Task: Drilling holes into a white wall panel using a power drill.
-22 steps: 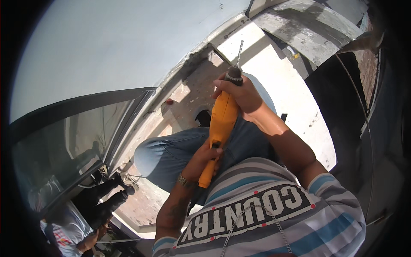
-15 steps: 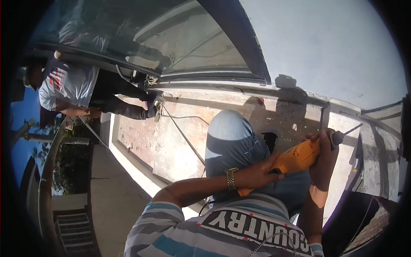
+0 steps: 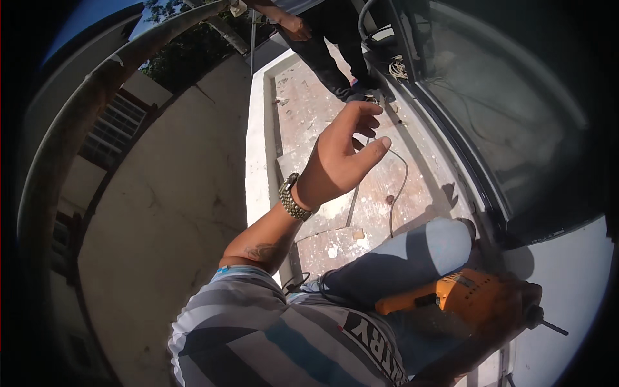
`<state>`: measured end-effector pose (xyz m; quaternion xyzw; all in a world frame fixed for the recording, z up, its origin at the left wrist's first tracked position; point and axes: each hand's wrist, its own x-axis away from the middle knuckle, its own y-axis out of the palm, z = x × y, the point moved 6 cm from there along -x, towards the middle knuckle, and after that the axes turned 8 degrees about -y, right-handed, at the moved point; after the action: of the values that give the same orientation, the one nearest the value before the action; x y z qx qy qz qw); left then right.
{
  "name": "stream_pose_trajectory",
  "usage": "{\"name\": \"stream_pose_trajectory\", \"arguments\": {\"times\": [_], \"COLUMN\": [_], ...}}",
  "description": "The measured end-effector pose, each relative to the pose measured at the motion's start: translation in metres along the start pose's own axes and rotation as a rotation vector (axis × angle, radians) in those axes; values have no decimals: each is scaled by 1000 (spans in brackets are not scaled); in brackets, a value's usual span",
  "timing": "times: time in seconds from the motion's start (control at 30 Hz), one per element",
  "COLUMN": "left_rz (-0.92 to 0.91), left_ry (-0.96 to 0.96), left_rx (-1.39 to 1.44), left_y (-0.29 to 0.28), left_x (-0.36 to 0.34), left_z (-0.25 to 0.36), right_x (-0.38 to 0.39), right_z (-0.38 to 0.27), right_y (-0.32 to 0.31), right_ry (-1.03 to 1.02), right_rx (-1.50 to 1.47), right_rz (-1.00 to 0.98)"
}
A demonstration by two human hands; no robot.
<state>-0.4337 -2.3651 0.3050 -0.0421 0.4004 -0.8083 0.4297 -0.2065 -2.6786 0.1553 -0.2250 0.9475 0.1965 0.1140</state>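
Observation:
My left hand (image 3: pixel 335 158) is raised over the ledge floor, away from the drill. Its fingers are loosely curved and apart, with nothing in them, and a metal watch (image 3: pixel 293 198) sits on the wrist. In shadow at the lower right, my right hand (image 3: pixel 514 309) is wrapped round the front body of an orange power drill (image 3: pixel 454 293). A long drill bit (image 3: pixel 554 327) sticks out of its chuck toward the right. The drill's rear handle, beside my bent knee (image 3: pixel 445 248), is in neither hand.
Another person's dark trousers (image 3: pixel 325 55) and hand (image 3: pixel 297 28) are at the far end of the ledge (image 3: pixel 309 97). A cable (image 3: pixel 406 174) lies along the floor. Dark-framed glass (image 3: pixel 503 129) borders the right; a thick pole (image 3: pixel 87 97) rises at left. A white rim (image 3: pixel 256 135) edges the drop.
My left hand has let go of the drill's handle and reached out toward the other person. The right hand keeps the drill, now lower in view. The view has turned left.

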Motion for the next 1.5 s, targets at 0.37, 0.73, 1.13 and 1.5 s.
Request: {"name": "stream_pose_trajectory", "arguments": {"times": [0.37, 0.73, 1.13, 1.5], "left_rz": [-648, -402, -820, -1138], "left_ry": [-443, -882, -1064, -1035], "left_rx": [314, 473, 1479, 94], "left_y": [183, 112, 93, 248], "left_x": [95, 52, 51, 303], "left_z": [-16, 38, 55, -23], "right_x": [-99, -118, -151, -191], "right_z": [-1, 14, -54, -46], "right_y": [251, 303, 351, 305], "right_ry": [432, 648, 754, 858], "right_rx": [260, 441, 666, 361], "right_rz": [-781, -1049, -1142, -1165]}}
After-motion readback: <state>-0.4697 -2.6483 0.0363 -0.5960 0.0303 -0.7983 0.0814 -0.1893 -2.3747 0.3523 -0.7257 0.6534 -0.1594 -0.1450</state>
